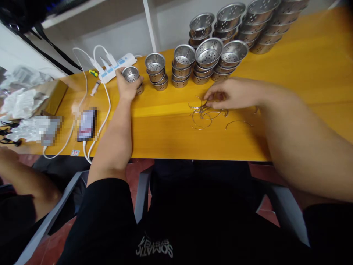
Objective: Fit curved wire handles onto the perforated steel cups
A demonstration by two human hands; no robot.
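Observation:
At the left of the table my left hand is wrapped round a small stack of perforated metal cups, its thumb along the right side. Further right, my right hand reaches over a tangle of thin curved metal wires. Its thumb and fingertips are pinched together on wire at the top of the tangle; how many pieces they hold is hidden. One loose bent wire lies apart, just below that hand. A short stack of perforated cups stands right of my left hand.
More cup stacks line the back, with taller ones at the right. A white power strip, cables, a phone and a syringe lie left. Plastic bags and another person's arm are at far left.

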